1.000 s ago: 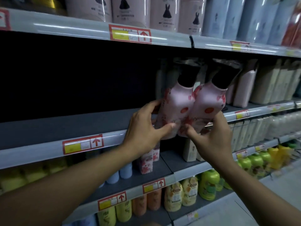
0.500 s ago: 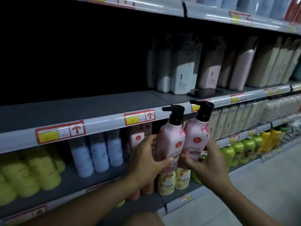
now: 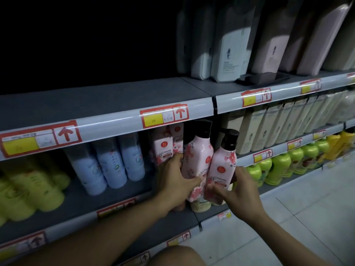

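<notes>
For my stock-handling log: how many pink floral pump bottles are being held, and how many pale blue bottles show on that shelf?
Pink floral pump bottles: 2, one each in left hand and right hand
Pale blue bottles: 3
Total: 5

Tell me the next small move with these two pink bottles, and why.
Probably ease both into the gap between the pink boxes and beige bottles, then stand them on the shelf. The left hand grips the left bottle, the right hand the right bottle, both tilted at the shelf front.
</notes>
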The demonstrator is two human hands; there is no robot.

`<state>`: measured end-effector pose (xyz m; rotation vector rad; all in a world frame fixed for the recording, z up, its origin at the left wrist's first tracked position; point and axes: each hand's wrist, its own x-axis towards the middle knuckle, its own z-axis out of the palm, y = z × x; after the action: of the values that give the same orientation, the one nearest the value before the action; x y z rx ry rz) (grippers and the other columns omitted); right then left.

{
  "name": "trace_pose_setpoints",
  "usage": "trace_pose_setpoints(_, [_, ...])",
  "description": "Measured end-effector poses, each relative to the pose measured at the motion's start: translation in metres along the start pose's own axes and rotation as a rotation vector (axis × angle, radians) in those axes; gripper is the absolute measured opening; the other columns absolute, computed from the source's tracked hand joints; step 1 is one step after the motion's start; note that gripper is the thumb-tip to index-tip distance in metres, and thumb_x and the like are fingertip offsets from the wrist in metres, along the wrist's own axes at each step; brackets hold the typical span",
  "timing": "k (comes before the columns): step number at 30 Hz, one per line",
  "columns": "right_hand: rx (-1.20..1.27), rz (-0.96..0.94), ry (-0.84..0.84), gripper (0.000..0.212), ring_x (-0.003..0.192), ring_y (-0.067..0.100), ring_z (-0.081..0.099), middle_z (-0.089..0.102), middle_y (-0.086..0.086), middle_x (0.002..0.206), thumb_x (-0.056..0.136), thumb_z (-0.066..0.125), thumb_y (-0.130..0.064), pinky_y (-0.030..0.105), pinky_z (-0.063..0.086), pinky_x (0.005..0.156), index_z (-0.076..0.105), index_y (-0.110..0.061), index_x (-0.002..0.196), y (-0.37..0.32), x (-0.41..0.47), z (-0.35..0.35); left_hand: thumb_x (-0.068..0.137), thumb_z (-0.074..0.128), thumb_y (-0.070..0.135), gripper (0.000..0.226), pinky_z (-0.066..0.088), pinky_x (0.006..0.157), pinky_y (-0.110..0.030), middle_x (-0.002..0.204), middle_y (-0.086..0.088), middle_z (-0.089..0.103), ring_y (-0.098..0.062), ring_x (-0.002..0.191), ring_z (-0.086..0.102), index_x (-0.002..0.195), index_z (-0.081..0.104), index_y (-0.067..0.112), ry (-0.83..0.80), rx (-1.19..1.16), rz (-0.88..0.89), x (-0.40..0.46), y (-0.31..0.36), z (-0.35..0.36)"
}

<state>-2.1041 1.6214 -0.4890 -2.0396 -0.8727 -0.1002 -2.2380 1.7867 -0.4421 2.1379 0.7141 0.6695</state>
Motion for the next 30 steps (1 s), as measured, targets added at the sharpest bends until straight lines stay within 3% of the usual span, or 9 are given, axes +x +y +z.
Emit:
trace_pose_setpoints(4, [-0.020, -0.008, -0.038, 0.044, 0.085, -0.001, 0.057, 0.058, -0.011, 0.097, 0.071, 0.088, -0.050, 0.011, 0.041, 0.063, 0.065, -0.032, 0.103, 0.003, 0.014, 0.004, 0.066, 0.086, 0.051, 0.058, 0.064, 0.076, -0.036, 0.101, 0.020, 0.073, -0.003, 0.088, 0.071, 0.117, 0.064, 0.034, 0.026, -0.020, -0.028, 0.010, -0.002, 0.003])
trace_pose_setpoints(9, [-0.049, -0.013, -0.002, 0.053, 0.084, 0.002, 0.059, 0.060, -0.009, 0.100, 0.071, 0.087, -0.056, 0.014, 0.043, 0.065, 0.065, -0.028, 0.110, -0.003, 0.041, 0.009, 0.065, 0.077, 0.067, 0.065, 0.064, 0.075, -0.037, 0.109, 0.017, 0.073, -0.010, 0.094, 0.072, 0.120, 0.064, 0.034, 0.197, 0.073, -0.006, 0.023, 0.005, 0.008])
trace_pose_setpoints(15, [-0.107, -0.012, 0.069, 0.064, 0.085, 0.014, 0.061, 0.057, -0.005, 0.103, 0.068, 0.075, -0.073, 0.042, 0.059, 0.072, 0.067, -0.026, 0.111, -0.014, 0.062, 0.011, 0.074, 0.086, 0.053, 0.071, 0.062, 0.089, -0.045, 0.127, 0.007, 0.069, -0.020, 0.115, 0.067, 0.136, 0.060, 0.031, 0.370, 0.041, -0.077, 0.028, 0.011, 0.023])
trace_pose_setpoints(20, [-0.149, -0.006, 0.138, 0.067, 0.082, 0.015, 0.059, 0.054, -0.006, 0.097, 0.067, 0.070, -0.082, 0.043, 0.058, 0.067, 0.066, -0.028, 0.106, -0.018, 0.068, 0.017, 0.075, 0.092, 0.038, 0.075, 0.056, 0.102, -0.049, 0.137, 0.000, 0.067, -0.025, 0.128, 0.062, 0.142, 0.060, 0.022, 0.484, -0.055, -0.126, 0.020, 0.009, 0.042])
trace_pose_setpoints(26, [-0.144, 0.045, 0.203, 0.069, 0.085, 0.018, 0.059, 0.054, -0.004, 0.101, 0.067, 0.077, -0.078, 0.039, 0.055, 0.066, 0.066, -0.025, 0.109, -0.019, 0.073, 0.034, 0.075, 0.092, 0.036, 0.071, 0.056, 0.100, -0.049, 0.134, -0.002, 0.066, -0.025, 0.126, 0.061, 0.137, 0.062, 0.019, 0.502, -0.088, -0.143, 0.025, 0.003, 0.054])
trace_pose_setpoints(30, [-0.129, 0.081, 0.227, 0.071, 0.093, 0.021, 0.060, 0.055, -0.002, 0.110, 0.068, 0.080, -0.073, 0.044, 0.056, 0.071, 0.063, -0.023, 0.115, -0.015, 0.079, 0.045, 0.071, 0.095, 0.035, 0.069, 0.057, 0.095, -0.044, 0.132, -0.004, 0.057, -0.028, 0.120, 0.061, 0.127, 0.059, 0.015, 0.533, -0.047, -0.162, 0.027, 0.003, 0.061])
